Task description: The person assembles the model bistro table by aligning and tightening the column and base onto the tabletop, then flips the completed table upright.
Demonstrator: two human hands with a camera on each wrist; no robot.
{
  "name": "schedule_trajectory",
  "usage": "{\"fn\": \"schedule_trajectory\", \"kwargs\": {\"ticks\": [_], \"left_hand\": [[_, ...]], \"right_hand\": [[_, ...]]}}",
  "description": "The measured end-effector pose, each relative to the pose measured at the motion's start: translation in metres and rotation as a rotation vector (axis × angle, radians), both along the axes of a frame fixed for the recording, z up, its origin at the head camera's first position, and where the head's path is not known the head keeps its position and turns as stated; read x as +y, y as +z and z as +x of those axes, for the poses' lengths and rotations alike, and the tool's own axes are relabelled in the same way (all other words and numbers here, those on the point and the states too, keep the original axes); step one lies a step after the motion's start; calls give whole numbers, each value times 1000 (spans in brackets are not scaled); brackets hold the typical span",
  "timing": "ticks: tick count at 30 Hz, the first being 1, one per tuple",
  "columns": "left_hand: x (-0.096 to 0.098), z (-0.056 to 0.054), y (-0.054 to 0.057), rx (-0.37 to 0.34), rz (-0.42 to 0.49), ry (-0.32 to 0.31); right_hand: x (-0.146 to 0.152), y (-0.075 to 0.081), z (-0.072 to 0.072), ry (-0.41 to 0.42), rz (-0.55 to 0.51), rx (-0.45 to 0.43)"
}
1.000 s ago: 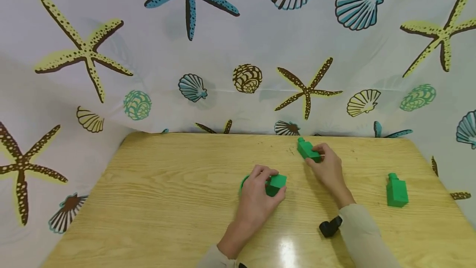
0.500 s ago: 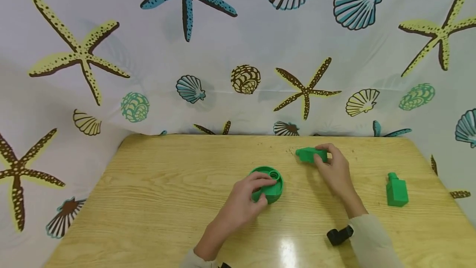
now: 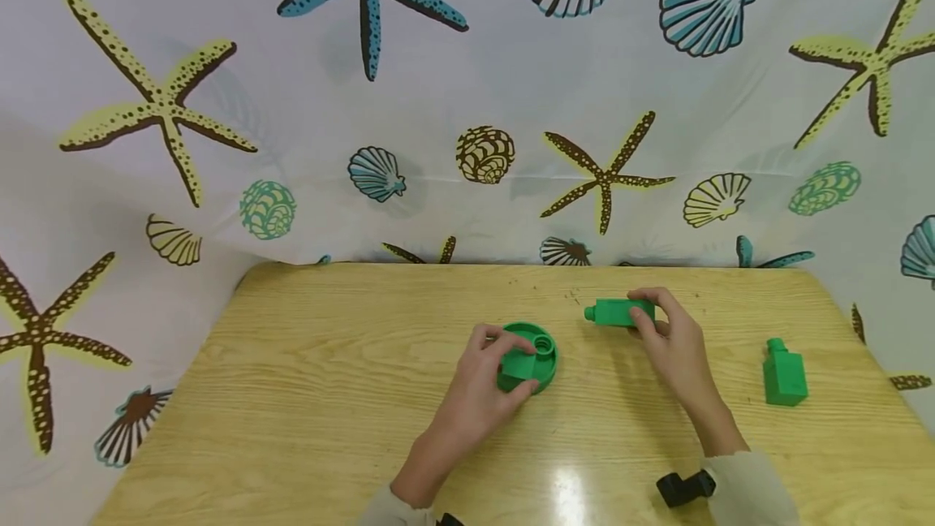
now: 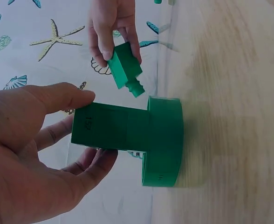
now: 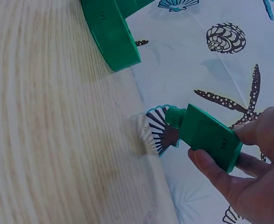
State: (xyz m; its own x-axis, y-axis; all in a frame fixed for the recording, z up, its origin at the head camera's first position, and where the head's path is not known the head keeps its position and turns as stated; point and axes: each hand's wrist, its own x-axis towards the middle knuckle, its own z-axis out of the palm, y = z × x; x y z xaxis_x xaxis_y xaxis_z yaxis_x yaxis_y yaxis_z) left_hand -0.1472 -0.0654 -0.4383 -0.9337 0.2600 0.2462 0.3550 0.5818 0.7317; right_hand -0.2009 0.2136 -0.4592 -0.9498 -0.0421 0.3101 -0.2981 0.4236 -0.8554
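Note:
My left hand (image 3: 475, 386) pinches a green rectangular block (image 4: 110, 126) between thumb and fingers. This block stands upright in a round green base (image 4: 167, 149) with a raised rim. Beside the block, a ringed round socket (image 3: 544, 346) shows inside the base. Held up off the table by my right hand (image 3: 678, 347) is a second green block (image 5: 209, 136), gripped near its plain end. Its threaded knob (image 5: 175, 116) points left, toward the base, with a gap between them.
A third green block (image 3: 785, 377) with a knob on top stands upright at the right of the wooden table (image 3: 329, 388). Behind the table hangs a white cloth (image 3: 424, 104) printed with shells and starfish. A black wrist camera (image 3: 684, 489) is on the right sleeve.
My right hand has moved right and nearer, and its block has swung until the knob points left. My left hand has shifted left, bringing the base and its socket into view.

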Motion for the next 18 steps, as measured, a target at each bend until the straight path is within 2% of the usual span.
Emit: {"fn": "schedule_trajectory", "kwargs": {"ticks": [4, 9, 13, 18], "left_hand": [[-9, -5, 0, -23, 5, 13], [-24, -16, -1, -57, 77, -2], [-32, -20, -3, -61, 132, 18], [-38, -20, -7, -46, 174, 18]], "right_hand": [[0, 4, 3, 1, -5, 17], [0, 6, 7, 7, -28, -30], [-2, 6, 10, 50, -30, -46], [-8, 9, 11, 117, -4, -8]]}}
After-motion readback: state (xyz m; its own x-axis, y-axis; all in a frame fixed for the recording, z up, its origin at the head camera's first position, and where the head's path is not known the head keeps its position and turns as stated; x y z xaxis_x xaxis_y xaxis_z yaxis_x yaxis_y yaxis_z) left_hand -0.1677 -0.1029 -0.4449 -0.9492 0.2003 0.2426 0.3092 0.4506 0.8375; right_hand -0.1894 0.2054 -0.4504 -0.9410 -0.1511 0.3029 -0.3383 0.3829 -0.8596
